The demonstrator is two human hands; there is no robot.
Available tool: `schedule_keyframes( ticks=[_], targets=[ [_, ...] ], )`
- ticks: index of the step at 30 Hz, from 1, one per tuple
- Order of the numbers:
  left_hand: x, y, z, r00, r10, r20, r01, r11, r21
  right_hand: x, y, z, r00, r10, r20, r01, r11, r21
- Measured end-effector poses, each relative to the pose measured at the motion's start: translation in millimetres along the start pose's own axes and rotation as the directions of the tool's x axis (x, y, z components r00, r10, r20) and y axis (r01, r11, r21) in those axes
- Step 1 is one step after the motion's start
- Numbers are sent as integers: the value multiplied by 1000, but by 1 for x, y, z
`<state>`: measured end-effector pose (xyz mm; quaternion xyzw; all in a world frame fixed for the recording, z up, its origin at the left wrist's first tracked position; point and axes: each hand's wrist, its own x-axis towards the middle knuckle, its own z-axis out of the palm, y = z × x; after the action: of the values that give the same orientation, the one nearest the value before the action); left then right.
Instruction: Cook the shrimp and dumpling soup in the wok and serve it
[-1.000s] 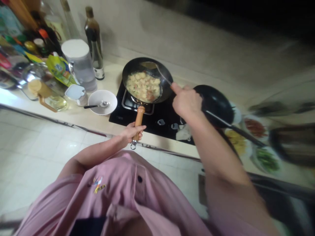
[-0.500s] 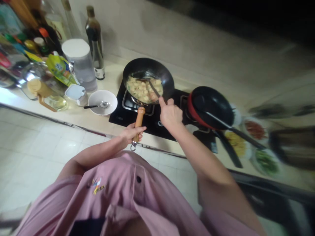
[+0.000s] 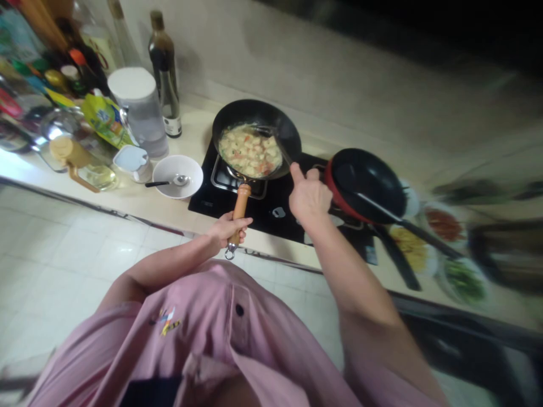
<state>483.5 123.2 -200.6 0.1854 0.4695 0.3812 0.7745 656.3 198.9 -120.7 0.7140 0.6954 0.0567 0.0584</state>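
Note:
My left hand [image 3: 231, 229] is wrapped around the wooden handle [image 3: 241, 199] of a dark wok [image 3: 289, 127] on the left burner. In the wok lies a pale, chunky food mix [image 3: 250, 150] with green and reddish bits. My right hand [image 3: 310, 195] grips a dark-handled spatula [image 3: 284, 147], index finger stretched along its shaft. The spatula slants down into the wok at the right edge of the food; its blade is mostly hidden. Close to my right hand sits a second, red-sided pan [image 3: 369, 175] with a long-handled utensil [image 3: 403, 221] laid across it.
Left of the black stove [image 3: 275, 198] stand a white bowl [image 3: 193, 180] with a spoon [image 3: 180, 180], a lidded container [image 3: 133, 161], a water pitcher [image 3: 144, 121] and several bottles. Plates of red pieces [image 3: 443, 225], yellow pieces [image 3: 409, 249] and chopped greens [image 3: 464, 280] lie at the right.
My right hand and the spatula have moved right, from the middle of the food to its right edge. The food looks more gathered and uncovered. My left hand stays on the handle.

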Motion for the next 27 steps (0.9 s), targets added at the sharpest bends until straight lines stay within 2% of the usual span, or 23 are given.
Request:
schedule_keyframes(
  ticks=[7,13,17,23,27],
  targets=[
    [0,1,1,1000,-5,-9,5,1000,7,4,3,13,998,33,54,-36,997,67],
    [-2,2,3,1000,-1,-26,1,1000,13,5,-12,13,997,-72,-41,74,996,44],
    [-3,2,3,1000,4,-25,-3,1000,18,5,-16,17,987,-148,-60,148,989,-2],
    [-3,3,3,1000,6,-26,-6,1000,15,13,-18,29,995,-53,-87,58,997,53],
    [-4,5,4,999,7,-44,-6,999,32,21,-29,36,998,-21,-54,26,996,91]
  ],
)
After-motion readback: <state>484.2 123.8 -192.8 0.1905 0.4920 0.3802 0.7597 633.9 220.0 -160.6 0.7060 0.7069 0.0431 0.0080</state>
